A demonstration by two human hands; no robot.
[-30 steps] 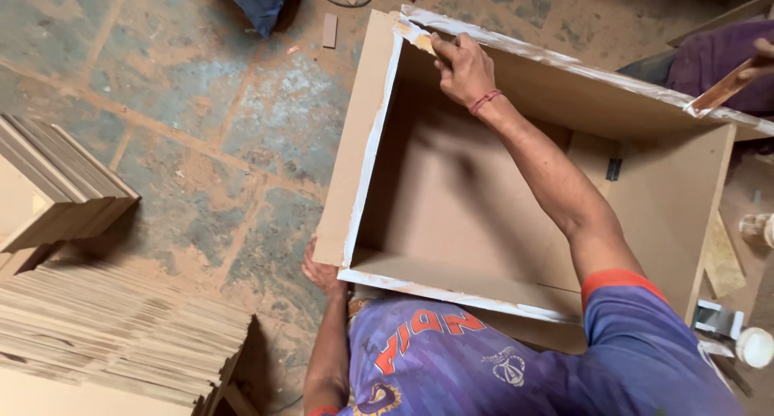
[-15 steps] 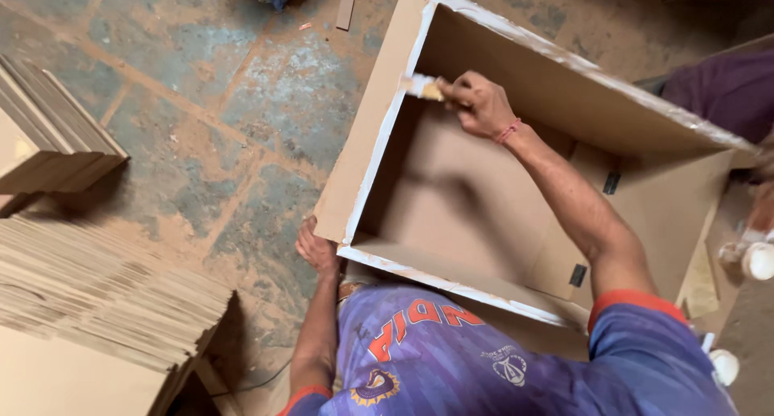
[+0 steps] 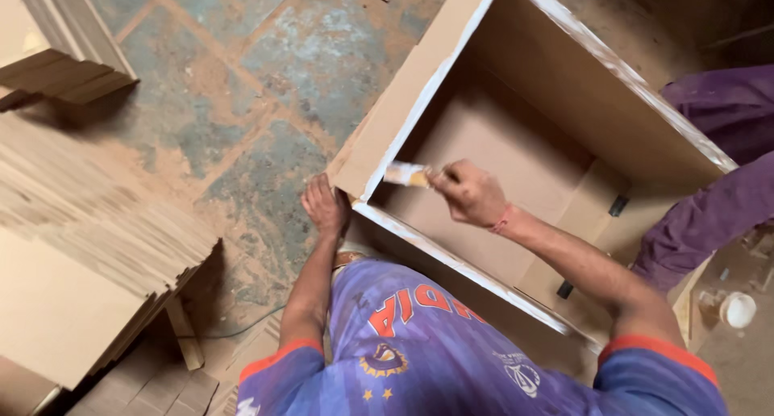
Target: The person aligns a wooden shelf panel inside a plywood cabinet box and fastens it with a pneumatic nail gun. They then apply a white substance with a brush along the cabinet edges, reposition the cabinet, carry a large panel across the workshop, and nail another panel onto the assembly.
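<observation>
Your right hand (image 3: 470, 194) is clenched around the handle of a small brush (image 3: 407, 174). The pale bristle end points left and sits against the inner face of the left wall of the open board cabinet (image 3: 411, 101), close to the near left corner. The brush is inside the cabinet opening, just below the white-coated front edge.

Your left hand (image 3: 324, 206) rests flat on the outside of that same near left corner, fingers spread and pressed against the board. It grips nothing; it is open and bracing the corner.

The cabinet lies on the floor with its opening facing up toward you. White coating runs along its rim on the left, near and far edges. Two small dark fittings show on the inner right side.

To your left, stacks of cut board panels (image 3: 89, 214) stand on the dusty floor (image 3: 242, 101), well apart from the cabinet. At the right edge, another person's purple-clothed limbs (image 3: 717, 198) lie beside the cabinet. A small white container (image 3: 738, 309) sits on the floor near the right corner.
</observation>
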